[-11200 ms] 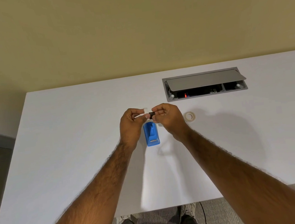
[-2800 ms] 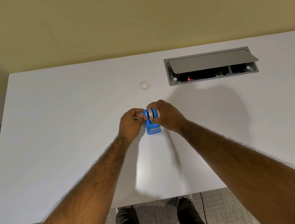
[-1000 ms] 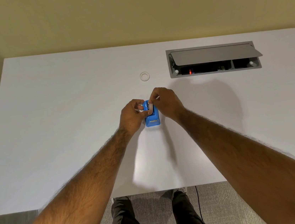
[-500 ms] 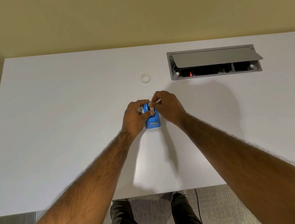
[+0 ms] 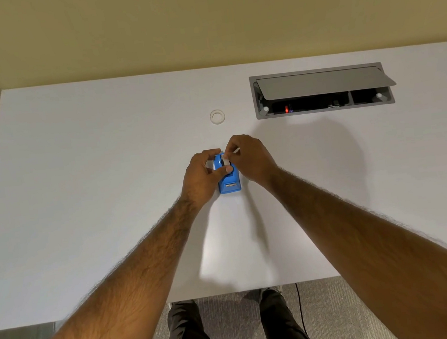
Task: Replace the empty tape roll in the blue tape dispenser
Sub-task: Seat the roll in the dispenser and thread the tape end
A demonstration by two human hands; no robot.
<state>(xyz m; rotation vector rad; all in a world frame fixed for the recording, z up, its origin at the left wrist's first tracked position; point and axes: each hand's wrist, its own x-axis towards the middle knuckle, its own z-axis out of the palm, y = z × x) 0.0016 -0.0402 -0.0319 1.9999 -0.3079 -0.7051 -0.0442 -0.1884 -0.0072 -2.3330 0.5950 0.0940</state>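
Now the blue tape dispenser (image 5: 228, 180) stands on the white table (image 5: 78, 187) between both hands, left hand (image 5: 203, 176) gripping its side, right hand (image 5: 250, 157) pinching the tape end (image 5: 226, 157) above it.

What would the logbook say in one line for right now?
left hand: steadying blue tape dispenser | right hand: pinching tape end over it | empty roll: on desk, apart

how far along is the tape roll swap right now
Done: the empty roll lies out on the table, and a roll sits in the dispenser. In hand: the left hand steadies the dispenser while the right hand pinches the tape end. Left: drawing that end to the cutter.
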